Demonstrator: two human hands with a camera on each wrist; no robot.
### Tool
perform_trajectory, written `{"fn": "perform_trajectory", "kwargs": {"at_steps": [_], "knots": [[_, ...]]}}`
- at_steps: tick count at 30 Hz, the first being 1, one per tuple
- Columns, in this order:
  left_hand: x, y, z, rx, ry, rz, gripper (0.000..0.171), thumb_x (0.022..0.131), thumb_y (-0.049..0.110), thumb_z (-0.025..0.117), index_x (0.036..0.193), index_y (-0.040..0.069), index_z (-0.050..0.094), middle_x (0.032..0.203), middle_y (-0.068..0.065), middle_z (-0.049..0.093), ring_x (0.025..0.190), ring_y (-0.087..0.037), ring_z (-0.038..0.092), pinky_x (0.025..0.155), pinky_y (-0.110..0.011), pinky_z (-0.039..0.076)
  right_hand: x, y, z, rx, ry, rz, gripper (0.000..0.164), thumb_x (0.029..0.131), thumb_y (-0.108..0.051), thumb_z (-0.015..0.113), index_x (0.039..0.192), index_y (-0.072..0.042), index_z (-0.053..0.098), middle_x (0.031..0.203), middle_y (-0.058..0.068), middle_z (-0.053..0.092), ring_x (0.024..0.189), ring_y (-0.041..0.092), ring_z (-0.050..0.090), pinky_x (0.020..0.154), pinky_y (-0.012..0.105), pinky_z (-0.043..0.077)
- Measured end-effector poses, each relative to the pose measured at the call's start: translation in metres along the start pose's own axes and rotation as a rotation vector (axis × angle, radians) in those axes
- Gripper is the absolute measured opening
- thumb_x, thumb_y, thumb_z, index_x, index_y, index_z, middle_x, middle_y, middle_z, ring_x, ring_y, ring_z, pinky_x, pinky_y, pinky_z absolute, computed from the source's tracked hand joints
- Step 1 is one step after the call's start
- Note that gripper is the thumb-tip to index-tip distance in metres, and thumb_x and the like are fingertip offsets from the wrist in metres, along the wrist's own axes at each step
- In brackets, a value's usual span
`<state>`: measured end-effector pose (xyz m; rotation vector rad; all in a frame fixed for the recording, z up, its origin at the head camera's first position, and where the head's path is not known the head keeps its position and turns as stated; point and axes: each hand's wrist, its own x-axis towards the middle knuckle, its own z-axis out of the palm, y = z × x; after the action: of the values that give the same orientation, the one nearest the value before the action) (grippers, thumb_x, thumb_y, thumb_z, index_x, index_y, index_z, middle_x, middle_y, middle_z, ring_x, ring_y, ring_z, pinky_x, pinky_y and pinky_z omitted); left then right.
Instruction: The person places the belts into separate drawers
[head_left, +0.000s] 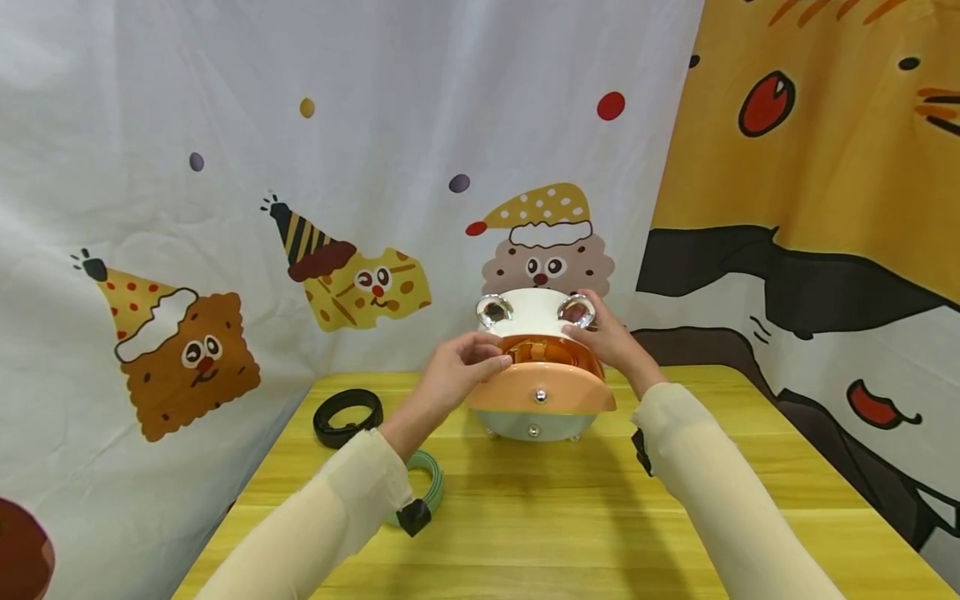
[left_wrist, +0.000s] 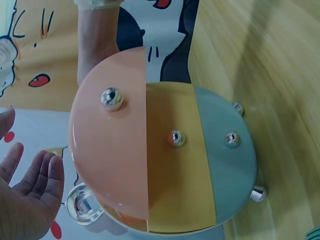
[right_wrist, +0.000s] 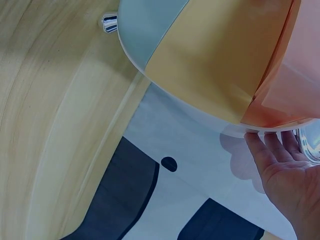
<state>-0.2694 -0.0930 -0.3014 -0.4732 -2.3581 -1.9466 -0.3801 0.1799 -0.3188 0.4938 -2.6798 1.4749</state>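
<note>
A small rounded drawer box [head_left: 540, 308] with a white top and two shiny ring ears stands on the table. Its peach top drawer [head_left: 543, 385] is pulled out. Inside lies a coiled orange-brown belt [head_left: 534, 352] with a gold-coloured buckle. My left hand [head_left: 468, 367] is at the drawer's left side, fingertips near its rim; the left wrist view shows the fingers loosely bent with nothing between them. My right hand [head_left: 609, 337] holds the box by its upper right side at the ring ear, thumb in front and fingers behind [right_wrist: 272, 147].
A coiled black belt [head_left: 325, 427] lies at the table's left edge. Closer to me, a coiled green belt [head_left: 435, 492] is partly hidden by my left sleeve. Behind the wooden table [head_left: 525, 533] hangs a cartoon-printed cloth [head_left: 420, 100]. Yellow and grey-green drawers [left_wrist: 175, 185] sit below the peach one.
</note>
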Motion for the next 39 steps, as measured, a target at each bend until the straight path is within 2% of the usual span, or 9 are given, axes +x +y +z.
{"fn": "perform_trajectory", "kwargs": {"at_steps": [3, 11, 18, 30, 39], "knots": [[-0.003, -0.002, 0.003, -0.006, 0.003, -0.001, 0.03, 0.089, 0.019, 0.077, 0.116, 0.01, 0.068, 0.106, -0.004, 0.069, 0.096, -0.018, 0.063, 0.081, -0.033, 0.053, 0.0, -0.001, 0.001, 0.004, 0.001, 0.003, 0.072, 0.102, -0.022, 0.058, 0.158, -0.024, 0.012, 0.152, 0.025, 0.033, 0.137, 0.047, 0.035, 0.11, 0.064, 0.026], [-0.01, -0.009, 0.014, -0.022, -0.022, 0.001, 0.031, 0.09, 0.019, 0.076, 0.117, 0.006, 0.068, 0.106, -0.005, 0.068, 0.093, -0.017, 0.062, 0.081, -0.036, 0.054, 0.0, 0.001, 0.0, -0.018, 0.006, 0.01, 0.073, 0.102, -0.025, 0.058, 0.158, -0.025, 0.011, 0.153, 0.026, 0.031, 0.137, 0.048, 0.035, 0.109, 0.064, 0.027], [-0.014, -0.022, 0.022, -0.016, -0.038, -0.002, 0.032, 0.089, 0.021, 0.077, 0.117, 0.006, 0.068, 0.104, -0.004, 0.068, 0.094, -0.017, 0.063, 0.079, -0.03, 0.053, 0.002, 0.002, 0.001, -0.012, 0.008, -0.005, 0.071, 0.102, -0.022, 0.058, 0.157, -0.023, 0.013, 0.151, 0.027, 0.034, 0.135, 0.048, 0.037, 0.109, 0.063, 0.028], [-0.017, -0.037, 0.037, -0.015, -0.011, 0.036, 0.028, 0.088, 0.017, 0.078, 0.111, 0.003, 0.07, 0.099, -0.005, 0.071, 0.091, -0.016, 0.065, 0.078, -0.027, 0.053, 0.001, 0.002, 0.001, -0.007, 0.007, -0.016, 0.071, 0.102, -0.021, 0.058, 0.157, -0.022, 0.014, 0.15, 0.027, 0.035, 0.134, 0.048, 0.039, 0.109, 0.062, 0.029], [-0.016, -0.049, 0.05, -0.017, 0.032, 0.051, 0.023, 0.086, 0.013, 0.079, 0.106, 0.002, 0.072, 0.102, -0.009, 0.071, 0.089, -0.019, 0.066, 0.073, -0.025, 0.052, 0.001, 0.002, 0.001, -0.007, 0.007, -0.018, 0.072, 0.102, -0.021, 0.058, 0.157, -0.021, 0.012, 0.151, 0.026, 0.035, 0.135, 0.047, 0.038, 0.11, 0.062, 0.028]]}}
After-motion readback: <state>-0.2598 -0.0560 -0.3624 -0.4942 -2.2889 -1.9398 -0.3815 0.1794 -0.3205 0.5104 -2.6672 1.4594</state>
